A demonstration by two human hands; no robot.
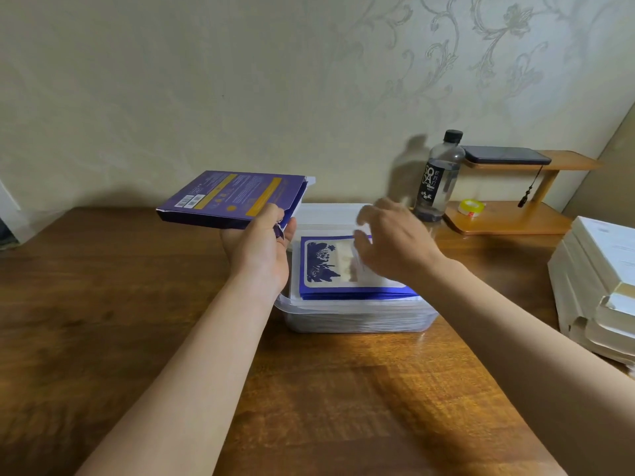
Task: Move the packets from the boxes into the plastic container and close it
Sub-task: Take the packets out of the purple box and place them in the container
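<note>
A clear plastic container sits on the wooden table, without a lid on it. Inside lies a stack of blue-and-white packets, filling it to about the rim. My left hand holds a flat purple box with yellow bands, raised just left of the container, its right end flap open. My right hand hovers over the packets with fingers spread, blurred, holding nothing. A pale flat piece behind the container may be its lid; I cannot tell.
A soda bottle stands behind the container. To its right a small wooden shelf carries a roll of yellow tape and, on top, a dark phone. White boxes are stacked at the right edge.
</note>
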